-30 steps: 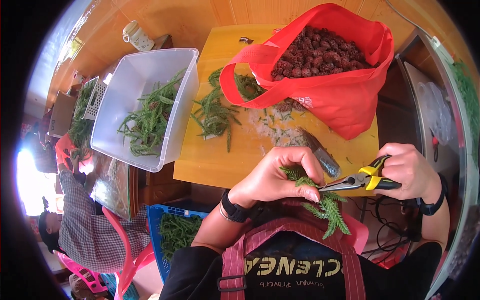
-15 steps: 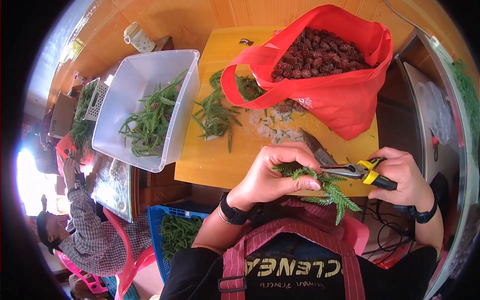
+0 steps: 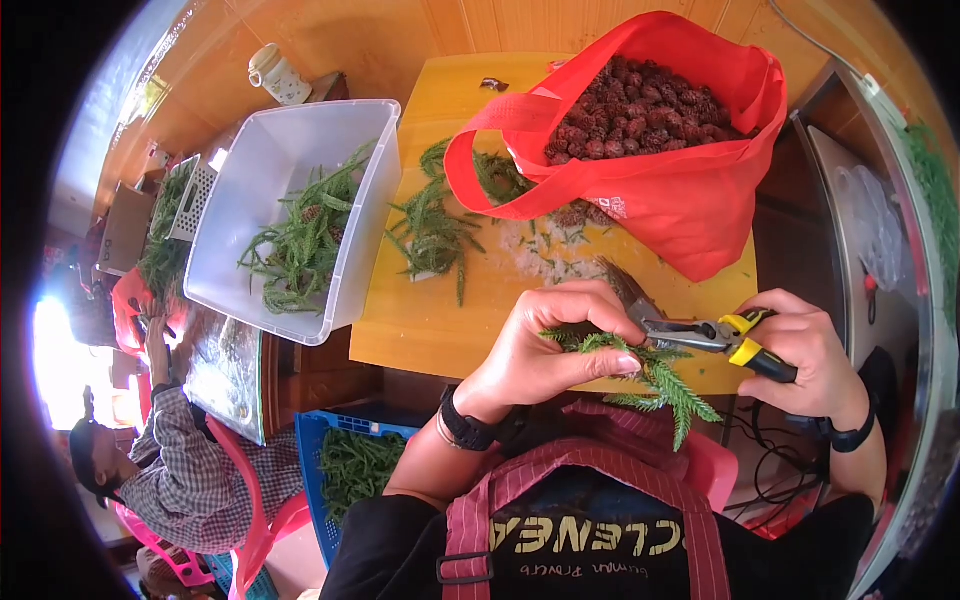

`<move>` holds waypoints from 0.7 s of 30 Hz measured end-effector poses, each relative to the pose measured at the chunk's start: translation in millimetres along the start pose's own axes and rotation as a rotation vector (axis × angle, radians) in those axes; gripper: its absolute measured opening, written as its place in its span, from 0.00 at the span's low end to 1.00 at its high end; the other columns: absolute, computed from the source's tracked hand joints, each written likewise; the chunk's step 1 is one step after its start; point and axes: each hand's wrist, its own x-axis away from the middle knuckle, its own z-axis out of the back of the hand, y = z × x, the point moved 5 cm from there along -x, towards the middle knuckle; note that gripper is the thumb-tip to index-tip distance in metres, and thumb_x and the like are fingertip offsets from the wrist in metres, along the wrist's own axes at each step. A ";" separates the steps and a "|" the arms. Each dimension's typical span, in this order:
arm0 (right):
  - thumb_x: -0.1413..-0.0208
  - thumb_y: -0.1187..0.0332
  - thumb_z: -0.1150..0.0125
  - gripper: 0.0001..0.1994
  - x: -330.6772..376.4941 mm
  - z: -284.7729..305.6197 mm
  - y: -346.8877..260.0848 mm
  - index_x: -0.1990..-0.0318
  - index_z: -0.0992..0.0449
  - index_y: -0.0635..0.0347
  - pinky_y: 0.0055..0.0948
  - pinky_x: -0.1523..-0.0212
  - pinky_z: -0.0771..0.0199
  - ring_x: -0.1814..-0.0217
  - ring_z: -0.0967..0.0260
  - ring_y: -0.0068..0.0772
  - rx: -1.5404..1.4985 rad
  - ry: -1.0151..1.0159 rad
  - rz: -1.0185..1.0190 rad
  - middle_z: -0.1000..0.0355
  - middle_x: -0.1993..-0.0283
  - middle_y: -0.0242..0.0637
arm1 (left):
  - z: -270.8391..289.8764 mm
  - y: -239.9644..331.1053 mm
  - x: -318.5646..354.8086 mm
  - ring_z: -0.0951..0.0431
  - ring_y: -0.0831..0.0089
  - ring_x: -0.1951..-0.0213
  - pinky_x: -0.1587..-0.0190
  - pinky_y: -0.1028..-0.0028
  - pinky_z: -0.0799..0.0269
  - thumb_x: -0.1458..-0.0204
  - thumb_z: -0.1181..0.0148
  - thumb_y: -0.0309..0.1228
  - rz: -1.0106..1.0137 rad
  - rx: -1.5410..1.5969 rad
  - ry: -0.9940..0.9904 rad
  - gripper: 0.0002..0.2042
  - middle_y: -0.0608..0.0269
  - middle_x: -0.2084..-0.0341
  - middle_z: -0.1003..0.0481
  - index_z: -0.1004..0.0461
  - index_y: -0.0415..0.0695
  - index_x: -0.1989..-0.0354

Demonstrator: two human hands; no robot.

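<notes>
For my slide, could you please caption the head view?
Left hand holds a green sprig while right hand applies yellow-handled pliers.

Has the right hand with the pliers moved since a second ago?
Yes. The right hand with the pliers dropped slightly, away from the red bag, and the jaws closed in on the green sprig.

Left hand [image 3: 545, 350] and right hand [image 3: 805, 350] both clenched

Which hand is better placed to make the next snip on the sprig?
Right. The right hand already grips the yellow-handled pliers, nose at the green conifer sprig. The left hand only holds that sprig.
</notes>
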 end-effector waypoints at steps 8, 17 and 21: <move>0.67 0.63 0.30 0.14 1.3 -1.8 -3.4 0.80 0.28 0.63 0.35 0.68 0.31 0.69 0.31 0.46 -0.005 -0.026 -0.037 0.33 0.81 0.39 | 0.2 0.1 1.5 0.30 0.72 0.71 0.66 0.74 0.35 0.63 0.32 0.24 0.014 0.003 0.002 0.08 0.61 0.77 0.27 0.27 0.38 0.76; 0.69 0.70 0.32 0.13 -1.6 2.3 -11.1 0.85 0.33 0.64 0.35 0.69 0.31 0.75 0.34 0.46 0.222 0.039 -0.131 0.37 0.85 0.39 | 0.5 -18.4 6.5 0.29 0.78 0.74 0.69 0.79 0.32 0.56 0.37 0.22 0.241 0.089 0.105 0.05 0.64 0.76 0.27 0.27 0.37 0.73; 0.67 0.65 0.33 0.15 0.9 -1.0 3.8 0.83 0.33 0.65 0.36 0.63 0.32 0.74 0.34 0.45 -0.027 -0.068 -0.221 0.37 0.84 0.39 | -0.3 -27.2 9.6 0.29 0.81 0.75 0.74 0.83 0.36 0.52 0.41 0.23 0.341 0.273 0.109 0.05 0.65 0.73 0.27 0.28 0.38 0.67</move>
